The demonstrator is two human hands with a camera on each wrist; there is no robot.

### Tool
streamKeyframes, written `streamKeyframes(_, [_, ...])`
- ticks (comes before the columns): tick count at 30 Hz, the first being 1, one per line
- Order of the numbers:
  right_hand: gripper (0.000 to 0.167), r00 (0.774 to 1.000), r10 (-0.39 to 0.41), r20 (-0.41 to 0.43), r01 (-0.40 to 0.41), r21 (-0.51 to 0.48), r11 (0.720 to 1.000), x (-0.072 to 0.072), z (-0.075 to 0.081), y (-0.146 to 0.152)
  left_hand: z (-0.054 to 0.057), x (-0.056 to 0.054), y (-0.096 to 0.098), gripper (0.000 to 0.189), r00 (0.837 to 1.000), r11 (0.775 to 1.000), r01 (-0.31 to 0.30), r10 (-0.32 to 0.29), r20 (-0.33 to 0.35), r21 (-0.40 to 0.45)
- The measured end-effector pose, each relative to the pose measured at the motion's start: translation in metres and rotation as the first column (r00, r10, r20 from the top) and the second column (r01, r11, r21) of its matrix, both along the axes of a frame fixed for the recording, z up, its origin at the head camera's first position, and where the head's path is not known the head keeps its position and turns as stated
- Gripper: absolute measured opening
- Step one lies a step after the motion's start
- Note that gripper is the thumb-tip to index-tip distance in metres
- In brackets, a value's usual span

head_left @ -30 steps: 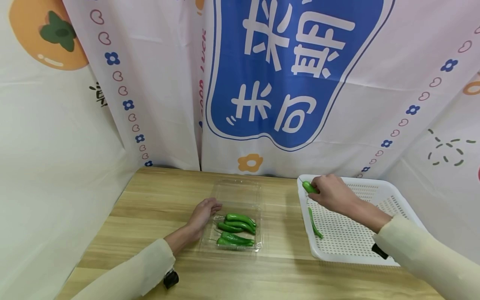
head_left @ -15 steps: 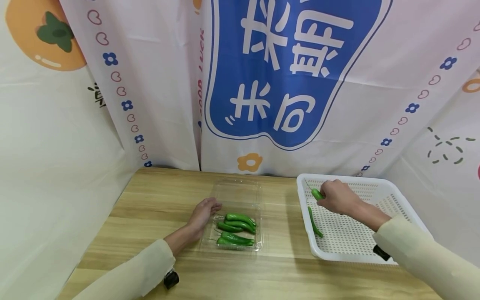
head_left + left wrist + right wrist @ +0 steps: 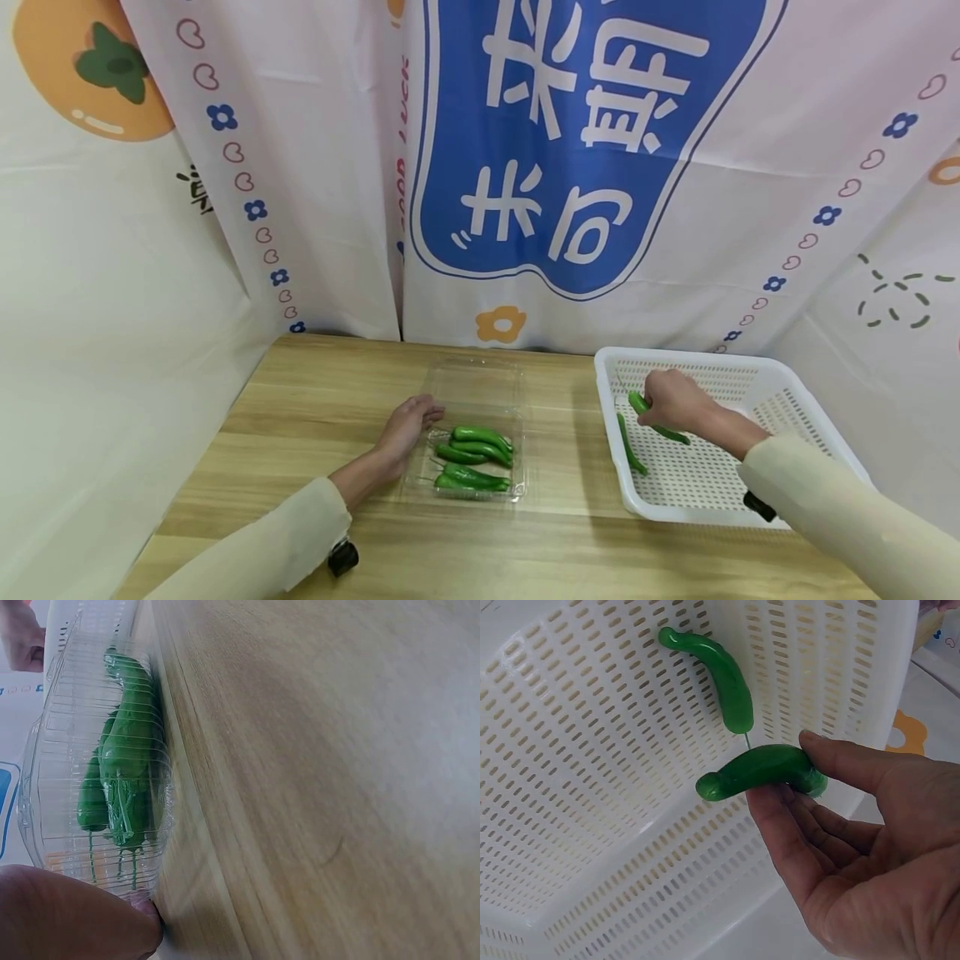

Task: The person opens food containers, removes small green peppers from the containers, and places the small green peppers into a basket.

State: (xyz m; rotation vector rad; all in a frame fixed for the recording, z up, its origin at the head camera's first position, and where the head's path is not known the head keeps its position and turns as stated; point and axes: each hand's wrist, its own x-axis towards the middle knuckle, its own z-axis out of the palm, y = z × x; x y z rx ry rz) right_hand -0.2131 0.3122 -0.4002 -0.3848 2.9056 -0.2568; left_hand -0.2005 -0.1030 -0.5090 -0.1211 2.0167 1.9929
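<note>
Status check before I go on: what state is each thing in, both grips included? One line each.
Clear container: open, lid folded back
Peppers in container: lying inside, stems attached
White basket: upright on the table
Basket pepper: lying loose inside
Held pepper: pinched, over the basket
Right grip: pinching that pepper
Left grip: touching the container's edge
Backdrop cloth: hanging, creased

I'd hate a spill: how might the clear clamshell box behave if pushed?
The clear clamshell box is probably light and flexible: its ribbed walls look thin. Low and wide, it should slide, not tip. The green chili peppers inside may shift; no dividers show.
</note>
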Motion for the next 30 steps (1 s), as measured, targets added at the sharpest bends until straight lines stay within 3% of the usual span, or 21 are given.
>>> streamKeyframes(6, [0.033, 0.998, -0.010, 0.062, 0.008, 0.032, 0.999, -0.002, -0.008, 0.002, -0.001, 0.000, 0.000, 0.058, 1.000, 1.000, 0.000, 0.000, -0.001, 0.006])
streamKeyframes(13, [0.039, 0.997, 0.055, 0.049, -0.056, 0.025, 0.998, -0.003, -0.011, 0.003, -0.001, -0.001, 0.000, 0.059, 1.000, 1.000, 0.004, -0.004, -0.007, 0.005])
streamKeyframes(22, [0.032, 0.990, -0.003, 0.141, -0.007, 0.071, 0.997, -0.011, -0.022, 0.003, -0.002, -0.001, -0.001, 0.058, 1.000, 1.000, -0.002, 0.002, -0.005, 0.006])
streamKeyframes(25, [0.033, 0.985, -0.013, 0.170, 0.004, 0.051, 0.999, -0.014, -0.029, 0.006, -0.002, -0.001, 0.000, 0.058, 1.000, 1.000, 0.001, -0.001, -0.010, 0.008])
streamKeyframes(26, [0.034, 0.986, 0.013, 0.166, -0.018, 0.028, 0.999, -0.023, -0.047, 0.019, -0.002, -0.001, 0.000, 0.059, 1.000, 1.000, 0.002, -0.002, -0.012, 0.009])
streamKeyframes(30, [0.036, 0.980, 0.004, 0.200, -0.004, 0.000, 1.000, -0.022, -0.050, 0.020, -0.002, -0.001, 0.000, 0.059, 1.000, 1.000, 0.000, 0.000, -0.013, 0.010])
